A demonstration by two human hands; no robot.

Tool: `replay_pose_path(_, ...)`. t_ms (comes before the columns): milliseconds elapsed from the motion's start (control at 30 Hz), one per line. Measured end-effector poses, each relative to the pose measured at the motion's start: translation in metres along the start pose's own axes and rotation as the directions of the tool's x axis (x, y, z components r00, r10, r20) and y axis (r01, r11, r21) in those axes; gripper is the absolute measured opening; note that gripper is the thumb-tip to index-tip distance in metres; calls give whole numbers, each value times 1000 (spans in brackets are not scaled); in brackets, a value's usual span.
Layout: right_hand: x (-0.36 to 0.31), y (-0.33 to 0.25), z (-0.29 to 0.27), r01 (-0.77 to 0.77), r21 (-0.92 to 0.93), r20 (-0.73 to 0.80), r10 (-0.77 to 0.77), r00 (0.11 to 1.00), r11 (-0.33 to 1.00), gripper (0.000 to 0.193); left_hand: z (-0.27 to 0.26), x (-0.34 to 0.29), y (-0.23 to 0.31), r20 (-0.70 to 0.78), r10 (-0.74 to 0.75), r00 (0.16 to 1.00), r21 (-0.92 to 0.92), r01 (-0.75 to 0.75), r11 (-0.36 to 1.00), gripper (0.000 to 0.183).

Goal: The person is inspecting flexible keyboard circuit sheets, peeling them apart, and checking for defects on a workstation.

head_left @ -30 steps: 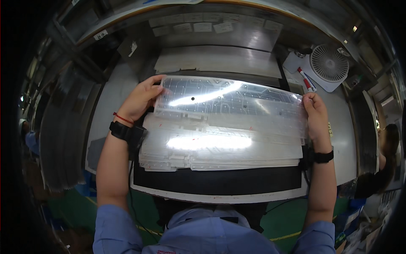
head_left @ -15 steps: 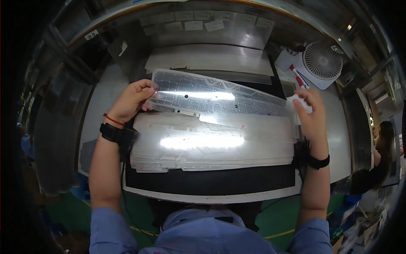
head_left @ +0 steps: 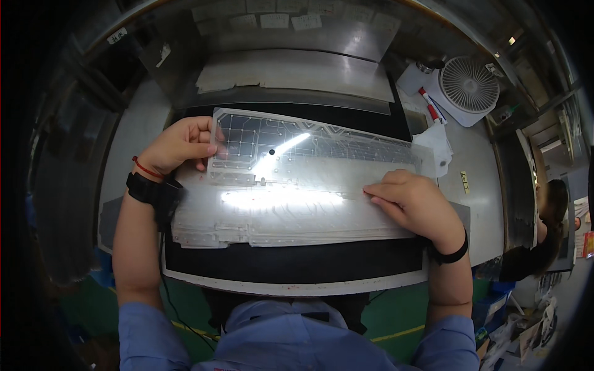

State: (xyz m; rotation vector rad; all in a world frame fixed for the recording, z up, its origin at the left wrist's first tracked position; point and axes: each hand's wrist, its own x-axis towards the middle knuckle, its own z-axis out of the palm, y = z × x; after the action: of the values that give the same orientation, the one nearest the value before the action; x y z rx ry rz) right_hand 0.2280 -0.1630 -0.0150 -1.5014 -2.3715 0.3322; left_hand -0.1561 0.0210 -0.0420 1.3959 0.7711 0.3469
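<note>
My left hand grips the left end of a clear plastic film sheet printed with fine lines and dots. This sheet is tilted up over a stack of similar film sheets, whose surface carries a bright glare. Over the right part of the stack, my right hand has thumb and forefinger pressed together, pointing left. Whatever those fingertips hold, if anything, is too small to make out. A crumpled white wipe lies just past the sheet's right end.
A black mat lies beneath the stack. Farther back is another pile of sheets. At the back right stand a white fan and a bottle, with red markers close by. A yellow label sits on the right side.
My right hand has left the white wipe and moved left and nearer, over the stack. The film sheet's raised right end has come down. My left hand keeps its grip.
</note>
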Motion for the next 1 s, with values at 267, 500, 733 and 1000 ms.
replay_pose_path(267, -1, -3, 1, 43, -84, -12, -44, 999, 995, 12, 0, 2, -3, 0, 4, 1000, 18, -4, 1000, 19)
replay_pose_path(500, -1, -6, 1, 54, -148, -29, -58, 998, 988, 13, 3, 2, 0, -22, -4, 1000, 43, 5, 999, 20)
replay_pose_path(733, 0, -4, -1, 93, -175, -25, -98, 995, 980, 13, -1, 3, -2, 1, -3, 1000, 29, 3, 1000, 21)
replay_pose_path(1000, 0, -4, -1, 108, -152, -36, -114, 993, 982, 12, 3, 2, -1, -14, -6, 1000, 40, 6, 999, 21)
